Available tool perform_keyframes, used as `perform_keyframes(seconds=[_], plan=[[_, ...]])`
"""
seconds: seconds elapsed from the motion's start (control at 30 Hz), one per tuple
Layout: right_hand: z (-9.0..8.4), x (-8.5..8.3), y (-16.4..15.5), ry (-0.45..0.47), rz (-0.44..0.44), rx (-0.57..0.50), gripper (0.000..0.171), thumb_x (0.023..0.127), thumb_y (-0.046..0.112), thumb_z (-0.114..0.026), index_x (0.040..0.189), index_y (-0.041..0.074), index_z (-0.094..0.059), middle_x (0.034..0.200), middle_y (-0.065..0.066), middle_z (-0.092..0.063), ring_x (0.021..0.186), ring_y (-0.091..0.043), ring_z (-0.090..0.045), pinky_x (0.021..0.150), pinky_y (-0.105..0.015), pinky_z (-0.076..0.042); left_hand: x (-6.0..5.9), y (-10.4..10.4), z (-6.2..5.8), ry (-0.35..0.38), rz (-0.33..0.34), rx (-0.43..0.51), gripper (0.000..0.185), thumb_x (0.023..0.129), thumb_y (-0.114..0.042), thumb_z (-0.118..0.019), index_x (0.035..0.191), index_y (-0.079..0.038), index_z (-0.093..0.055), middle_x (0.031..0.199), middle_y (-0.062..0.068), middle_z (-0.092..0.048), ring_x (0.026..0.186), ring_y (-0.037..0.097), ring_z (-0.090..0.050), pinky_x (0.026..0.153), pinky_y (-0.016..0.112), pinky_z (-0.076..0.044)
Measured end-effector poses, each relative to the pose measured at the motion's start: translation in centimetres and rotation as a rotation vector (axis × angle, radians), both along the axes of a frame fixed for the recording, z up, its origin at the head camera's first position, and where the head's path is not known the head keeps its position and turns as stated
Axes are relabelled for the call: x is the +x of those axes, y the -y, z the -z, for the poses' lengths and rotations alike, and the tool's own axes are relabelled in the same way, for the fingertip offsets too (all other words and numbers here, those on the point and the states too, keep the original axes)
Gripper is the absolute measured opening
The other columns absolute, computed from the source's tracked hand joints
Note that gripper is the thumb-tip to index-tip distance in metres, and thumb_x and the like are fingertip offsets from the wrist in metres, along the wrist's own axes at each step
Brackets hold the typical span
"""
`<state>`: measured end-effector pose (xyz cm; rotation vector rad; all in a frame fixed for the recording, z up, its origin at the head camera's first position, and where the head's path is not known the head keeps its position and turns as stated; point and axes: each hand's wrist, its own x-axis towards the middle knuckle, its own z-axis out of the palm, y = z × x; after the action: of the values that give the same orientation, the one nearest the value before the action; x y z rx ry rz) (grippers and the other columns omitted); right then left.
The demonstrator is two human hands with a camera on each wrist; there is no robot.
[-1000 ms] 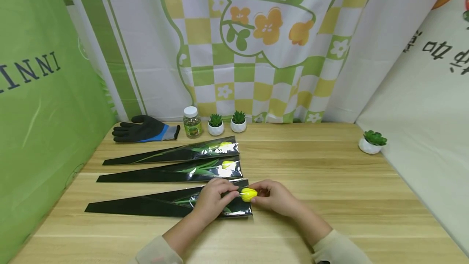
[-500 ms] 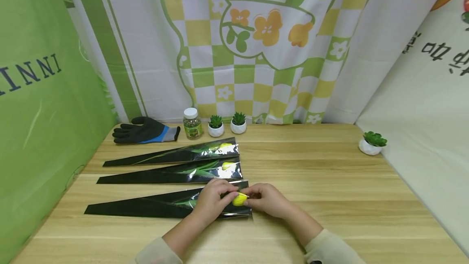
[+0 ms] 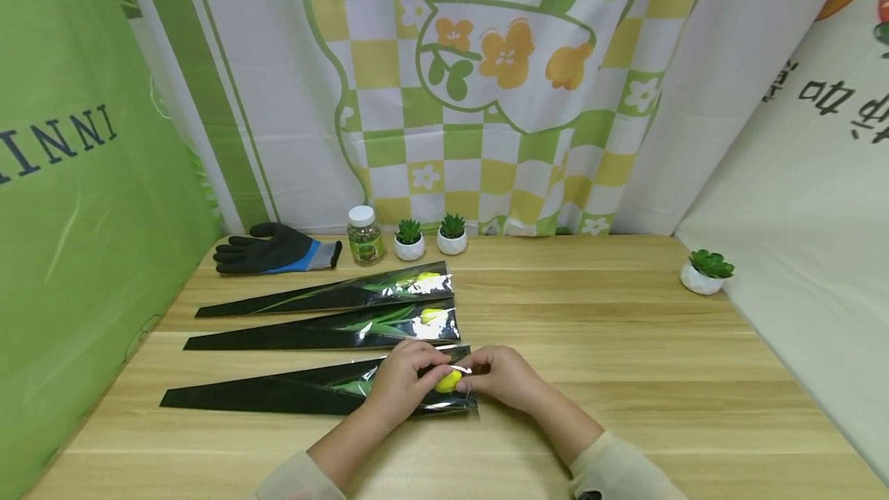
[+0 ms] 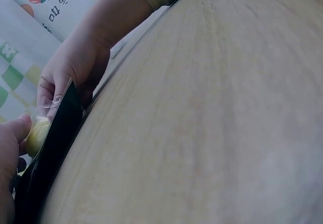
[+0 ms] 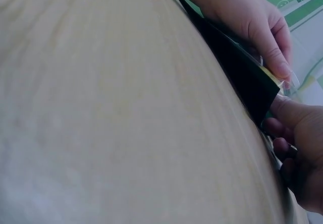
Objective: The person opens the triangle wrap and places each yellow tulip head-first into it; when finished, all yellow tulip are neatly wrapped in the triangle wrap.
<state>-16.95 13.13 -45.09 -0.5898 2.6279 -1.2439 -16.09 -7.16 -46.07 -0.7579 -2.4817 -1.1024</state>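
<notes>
A yellow tulip (image 3: 448, 381) lies in the wide end of the nearest flower sleeve (image 3: 278, 390), which has a black back and a clear front film. My left hand (image 3: 403, 373) reaches across this sleeve and pinches its film beside the bloom. From the right, my right hand (image 3: 503, 376) grips the sleeve's open end with thumb and fingertips, close against the tulip. Clear film shows around the right thumb (image 5: 285, 108) in the right wrist view. The left wrist view has the bloom (image 4: 38, 137) between both hands; its stem is mostly covered by the left hand.
Behind lie two more black sleeves (image 3: 319, 328) (image 3: 326, 293) with yellow tulips. A work glove (image 3: 278, 251), a white-lidded jar (image 3: 365, 238) and two small potted succulents (image 3: 410, 241) (image 3: 452, 236) line the back. Another succulent (image 3: 704, 272) stands far right on the wooden table (image 3: 597, 330).
The tulip has slid left, deeper into the nearest sleeve. My right hand has followed it left to the sleeve's open end, while my left hand has stayed in place.
</notes>
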Motion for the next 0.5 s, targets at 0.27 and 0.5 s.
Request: perform_keyframes(seconds=[0.27,0.5], plan=[[0.0,0.1,-0.3,-0.007,0.004,0.001,0.025,0.081,0.027,-0.08,0.1,0.01,-0.076,0.089,0.001,-0.072,0.079,-0.005,-0.059,0.07,-0.019,-0.049,0.0,0.0,0.2,0.012,-0.001,-0.009,0.011,0.084,-0.023,-0.077,0.092,-0.016,-0.079,0.094,-0.004,-0.074,0.095,0.014,-0.064,0.086,0.031,-0.054],[-0.6,0.0,-2.0,0.008,0.036,-0.002,0.027,0.082,0.023,-0.079,0.105,0.01,-0.075,0.091,0.001,-0.069,0.082,-0.01,-0.059,0.07,-0.019,-0.05,0.0,0.3,0.2,0.05,-0.003,-0.041,0.011,0.086,-0.025,-0.075,0.094,-0.018,-0.079,0.095,-0.006,-0.073,0.095,0.012,-0.063,0.087,0.031,-0.053]])
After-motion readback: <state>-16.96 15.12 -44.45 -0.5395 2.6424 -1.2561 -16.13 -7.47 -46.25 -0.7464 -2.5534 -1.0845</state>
